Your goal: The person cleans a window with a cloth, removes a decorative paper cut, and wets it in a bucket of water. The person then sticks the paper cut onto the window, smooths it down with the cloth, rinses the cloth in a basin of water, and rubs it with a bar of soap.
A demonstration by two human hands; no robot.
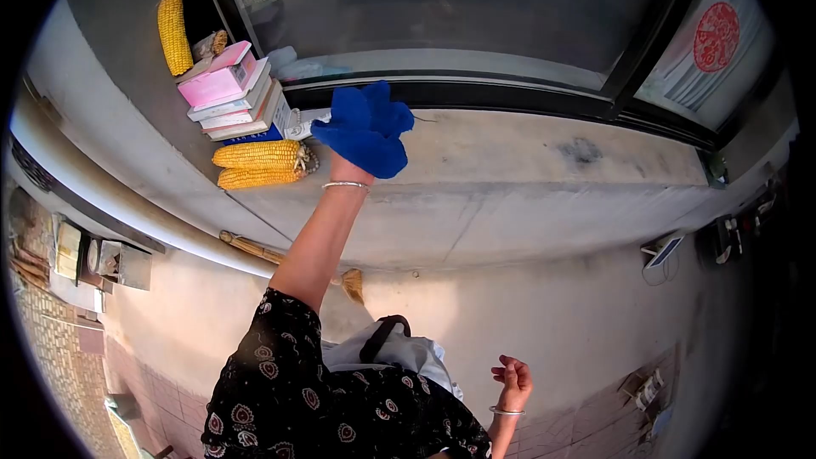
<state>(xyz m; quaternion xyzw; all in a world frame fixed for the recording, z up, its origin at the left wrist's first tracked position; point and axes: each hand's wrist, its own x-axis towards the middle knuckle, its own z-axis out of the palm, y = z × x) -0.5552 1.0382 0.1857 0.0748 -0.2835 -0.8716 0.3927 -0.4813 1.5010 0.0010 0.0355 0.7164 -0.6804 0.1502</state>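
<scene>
A bright blue cloth (365,123) covers most of my left hand (351,170), which is stretched out over the concrete window ledge (493,149). The fingers are hidden under the cloth, close to the lower window frame. Just left of this hand lie two yellow corn cobs (259,161) and a crumpled white wrapper (304,125). Behind the cobs stands a stack of books (242,110) with a pink box (223,76) on top. My right hand (514,382) hangs low at my side, loosely bent fingers apart, holding nothing.
Another corn cob (174,34) leans upright beside the books. A dark-framed window (442,17) rises behind the ledge. Below, a straw broom (352,285) lies by the wall, and a small panel with a cable (665,251) stands at the right.
</scene>
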